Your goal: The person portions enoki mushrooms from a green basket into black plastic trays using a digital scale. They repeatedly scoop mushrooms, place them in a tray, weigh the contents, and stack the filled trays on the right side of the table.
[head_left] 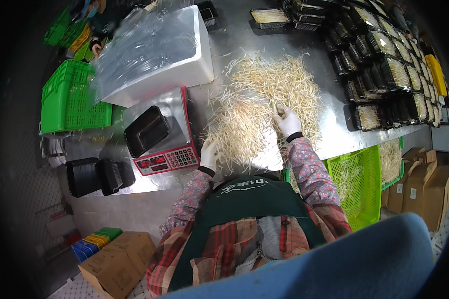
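A wide heap of pale bean sprouts (pixel 264 99) lies on the steel table (pixel 234 40). My right hand (pixel 287 121), in a white glove, is sunk into the heap's right side with its fingers closed on a bunch of sprouts. My left hand (pixel 208 155), also gloved, rests on the heap's lower left edge, fingers spread on the sprouts, just right of the scale. An empty black plastic tray (pixel 145 130) sits on the red-fronted weighing scale (pixel 164 144).
Stacks of empty black trays (pixel 97 175) stand left of the scale. A white foam box (pixel 159 55) holds clear film. Filled trays (pixel 384 65) crowd the right of the table. Green crates (pixel 70 97) (pixel 356 184) and cardboard boxes (pixel 419 187) flank the table. Another person (pixel 92 30) works far left.
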### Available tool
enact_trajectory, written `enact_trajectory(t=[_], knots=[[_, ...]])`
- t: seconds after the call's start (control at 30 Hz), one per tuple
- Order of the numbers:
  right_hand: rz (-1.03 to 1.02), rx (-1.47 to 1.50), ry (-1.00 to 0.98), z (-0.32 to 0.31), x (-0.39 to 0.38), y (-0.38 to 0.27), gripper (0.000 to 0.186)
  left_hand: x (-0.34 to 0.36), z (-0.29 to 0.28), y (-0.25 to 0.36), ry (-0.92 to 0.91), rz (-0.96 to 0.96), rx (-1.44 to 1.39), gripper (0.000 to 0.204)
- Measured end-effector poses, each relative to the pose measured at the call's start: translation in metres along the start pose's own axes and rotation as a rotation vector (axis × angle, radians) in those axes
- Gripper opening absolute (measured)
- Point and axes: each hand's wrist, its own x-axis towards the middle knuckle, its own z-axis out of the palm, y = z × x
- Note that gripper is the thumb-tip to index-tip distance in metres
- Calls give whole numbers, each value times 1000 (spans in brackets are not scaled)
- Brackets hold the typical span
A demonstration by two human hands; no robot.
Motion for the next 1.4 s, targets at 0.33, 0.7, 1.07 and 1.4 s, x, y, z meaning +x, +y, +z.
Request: enact_trajectory(t=[0.33,0.7,1.07,1.4], knots=[[-32,444,-327,61,-46,-59,68,14,71,-5,-170,198,-90,59],[-194,-487,230,-49,17,-36,76,9,-1,-28,-22,253,-45,48],[-82,214,151,-127,107,73,29,15,-14,-34,-31,233,37,49],[33,349,141,-177,87,77,31,0,-2,-18,-47,172,19,52]])
